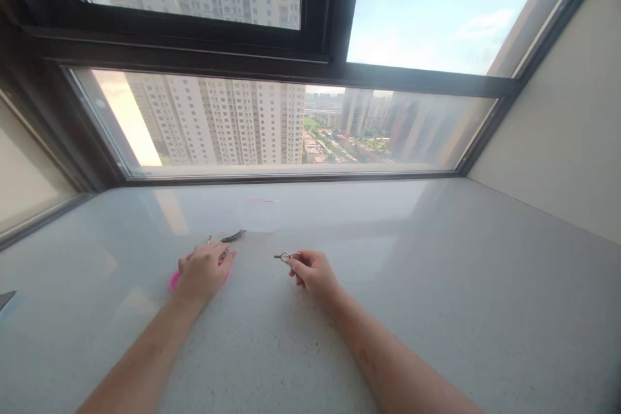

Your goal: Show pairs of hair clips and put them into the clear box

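My right hand (pixel 314 273) pinches a key ring (pixel 285 257), a small metal loop with a short dark piece sticking out to the left. Over a bright pink, rounded item (pixel 174 281), perhaps a shallow dish, lies my left hand (pixel 202 266), hiding most of it. Its fingers are curled, with the thumb close to the index finger. Something small and dark shows between them, too hidden to name. Just beyond those fingertips is a slim dark object (pixel 233 236), possibly a clip. A small light-coloured piece (pixel 209 239) pokes up beside it.
A clear bag (pixel 259 216) with a pink top line lies farther back on the pale speckled sill (pixel 369 356). Dark window frames (pixel 291 180) border the sill behind. At the far left edge is part of a dark flat object (pixel 6 299). A wall (pixel 567 142) rises at right.
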A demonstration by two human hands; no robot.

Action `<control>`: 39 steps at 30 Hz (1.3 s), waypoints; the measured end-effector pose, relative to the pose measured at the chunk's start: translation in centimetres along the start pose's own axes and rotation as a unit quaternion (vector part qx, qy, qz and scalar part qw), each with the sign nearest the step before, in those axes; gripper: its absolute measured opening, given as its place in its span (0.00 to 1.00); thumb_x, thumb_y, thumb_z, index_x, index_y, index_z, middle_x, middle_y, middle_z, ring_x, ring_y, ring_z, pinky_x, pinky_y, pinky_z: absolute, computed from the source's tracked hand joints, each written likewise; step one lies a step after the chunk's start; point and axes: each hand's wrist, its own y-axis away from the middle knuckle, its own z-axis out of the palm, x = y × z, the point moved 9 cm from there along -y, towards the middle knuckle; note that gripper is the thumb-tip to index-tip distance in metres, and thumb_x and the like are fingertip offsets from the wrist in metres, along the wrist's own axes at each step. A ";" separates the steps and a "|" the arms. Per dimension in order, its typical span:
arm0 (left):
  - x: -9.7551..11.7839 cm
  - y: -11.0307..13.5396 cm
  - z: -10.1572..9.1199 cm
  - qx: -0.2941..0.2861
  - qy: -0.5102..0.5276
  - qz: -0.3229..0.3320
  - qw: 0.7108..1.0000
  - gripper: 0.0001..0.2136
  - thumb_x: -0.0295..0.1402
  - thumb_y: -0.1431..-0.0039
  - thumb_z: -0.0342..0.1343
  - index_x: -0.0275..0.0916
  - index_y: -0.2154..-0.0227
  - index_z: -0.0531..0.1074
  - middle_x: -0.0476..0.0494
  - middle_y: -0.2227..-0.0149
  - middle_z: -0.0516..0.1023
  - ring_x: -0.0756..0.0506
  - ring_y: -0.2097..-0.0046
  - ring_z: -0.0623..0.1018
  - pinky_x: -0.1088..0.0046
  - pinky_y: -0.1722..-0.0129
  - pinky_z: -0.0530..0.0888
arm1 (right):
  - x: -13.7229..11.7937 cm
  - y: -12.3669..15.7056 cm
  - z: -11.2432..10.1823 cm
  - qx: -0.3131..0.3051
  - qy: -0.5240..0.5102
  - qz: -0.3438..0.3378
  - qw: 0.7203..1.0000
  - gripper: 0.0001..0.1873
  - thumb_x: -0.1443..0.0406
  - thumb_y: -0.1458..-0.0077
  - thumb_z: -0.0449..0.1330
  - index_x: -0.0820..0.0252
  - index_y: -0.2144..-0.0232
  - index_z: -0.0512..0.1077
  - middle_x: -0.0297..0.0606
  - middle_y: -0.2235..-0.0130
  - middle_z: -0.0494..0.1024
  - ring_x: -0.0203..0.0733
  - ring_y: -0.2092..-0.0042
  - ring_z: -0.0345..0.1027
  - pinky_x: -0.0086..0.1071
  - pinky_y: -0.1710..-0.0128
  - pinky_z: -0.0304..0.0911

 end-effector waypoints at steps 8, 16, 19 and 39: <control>-0.3 0.0 -2.3 0.124 0.080 0.023 0.989 0.14 0.34 0.42 0.50 0.35 0.60 0.77 0.36 0.61 0.82 0.36 0.56 0.78 0.60 0.54 0.70 | 0.0 0.1 0.0 0.003 0.012 -0.004 1.000 0.13 0.58 0.52 0.60 0.61 0.78 0.69 0.31 0.80 0.70 0.30 0.82 0.57 0.25 0.83 0.51; 0.0 0.7 -4.0 0.199 0.166 0.048 0.965 0.08 0.30 0.41 0.51 0.36 0.64 0.74 0.42 0.66 0.78 0.43 0.63 0.78 0.66 0.56 0.74 | 0.0 0.0 0.1 0.001 0.009 -0.011 1.000 0.14 0.56 0.51 0.60 0.61 0.77 0.69 0.31 0.80 0.70 0.30 0.83 0.57 0.25 0.84 0.50; 0.2 0.9 -4.4 0.206 0.190 0.039 0.959 0.06 0.29 0.41 0.50 0.37 0.65 0.72 0.42 0.66 0.76 0.44 0.63 0.78 0.67 0.57 0.76 | 0.2 -0.1 0.2 -0.003 0.007 -0.014 1.000 0.14 0.55 0.52 0.61 0.61 0.77 0.70 0.31 0.80 0.70 0.30 0.83 0.57 0.25 0.84 0.51; -0.4 0.9 -1.9 0.098 0.338 -0.074 0.933 0.08 0.37 0.47 0.59 0.39 0.68 0.77 0.43 0.68 0.82 0.41 0.64 0.81 0.63 0.57 0.77 | -0.5 -0.1 -0.5 0.022 -0.037 -0.019 0.999 0.12 0.59 0.58 0.64 0.63 0.74 0.78 0.29 0.82 0.67 0.29 0.82 0.53 0.26 0.83 0.50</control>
